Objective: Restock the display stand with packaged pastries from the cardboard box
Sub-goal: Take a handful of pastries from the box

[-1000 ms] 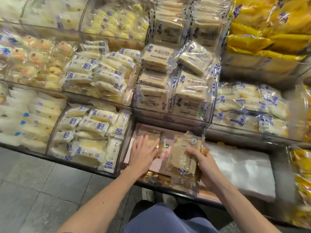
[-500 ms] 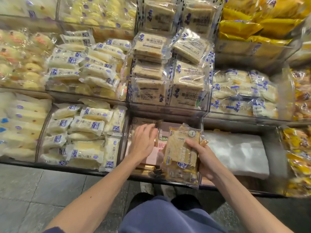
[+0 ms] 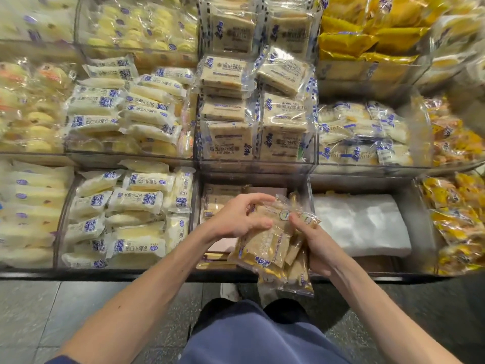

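Low in the middle of the frame, over a part-filled bin (image 3: pixel 308 191), the right hand (image 3: pixel 319 249) grips a stack of pastry packets (image 3: pixel 265 249) while the left hand (image 3: pixel 235 219) pinches the top one's edge; light, soft and slick-wrapped, they seem best held gently by the sides.

Pastry packs (image 3: pixel 265 248): glossy clear plastic film. Display stand dividers (image 3: pixel 311 195): smooth transparent plastic. Floor (image 3: pixel 39 311): matt speckled stone tiles.
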